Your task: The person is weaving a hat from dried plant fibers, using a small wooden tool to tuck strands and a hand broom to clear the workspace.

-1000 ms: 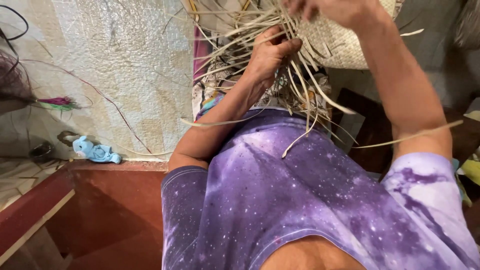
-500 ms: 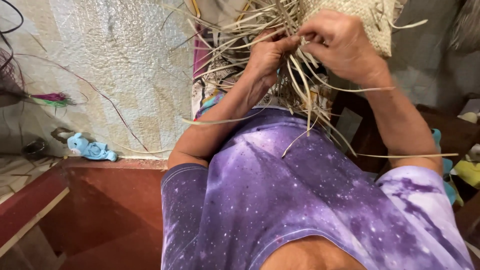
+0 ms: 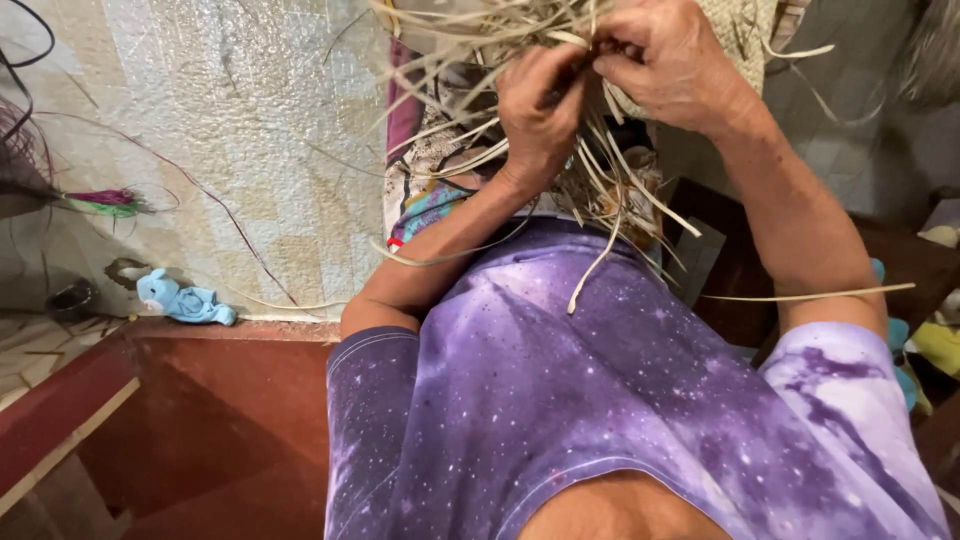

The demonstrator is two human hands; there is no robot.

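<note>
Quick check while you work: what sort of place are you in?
Probably a home craft corner, not a factory. Both hands, left hand and right hand, work pale straw strips into a woven piece; a blue soft toy lies by the wall.

Hands [image 3: 610, 90] in straw strips [image 3: 600, 200], toy [image 3: 185, 298] far left.

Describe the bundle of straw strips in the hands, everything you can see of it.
The straw strips are pale tan, flat, narrow and dry-looking, like split palm leaf. They fan loosely out from a woven piece at the top edge. The left hand and right hand pinch them together. Loose ends hang over the purple shirt; one juts right.
</note>
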